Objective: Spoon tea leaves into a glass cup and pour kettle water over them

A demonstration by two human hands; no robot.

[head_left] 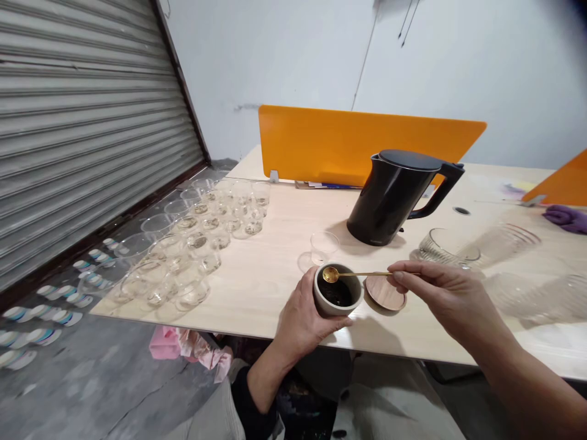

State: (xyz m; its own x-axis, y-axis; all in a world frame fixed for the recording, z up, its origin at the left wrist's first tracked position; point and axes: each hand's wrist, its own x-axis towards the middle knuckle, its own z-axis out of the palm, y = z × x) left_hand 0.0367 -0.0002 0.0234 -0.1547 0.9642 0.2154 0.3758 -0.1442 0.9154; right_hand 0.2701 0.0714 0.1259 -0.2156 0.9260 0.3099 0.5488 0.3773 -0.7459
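Observation:
My left hand [305, 315] is wrapped round a small grey ceramic jar [338, 307], tilted so that dark loose contents, perhaps tea leaves, show inside. Between the fingers of my right hand [440, 293] is the handle of a gold spoon [331, 274], its bowl over the jar's mouth. The spoon's bowl looks empty. On the table just right of the jar lies a round wooden lid [386, 292]. Behind the jar stands one clear plastic cup [324, 245].
Many clear cups [197, 244] with dark bits in their bottoms crowd the table's left side. A black kettle [389, 195] stands behind the lid, before an orange divider [348, 143]. At right are a ribbed glass bowl [447, 247] and stacked plastic cups [545, 296].

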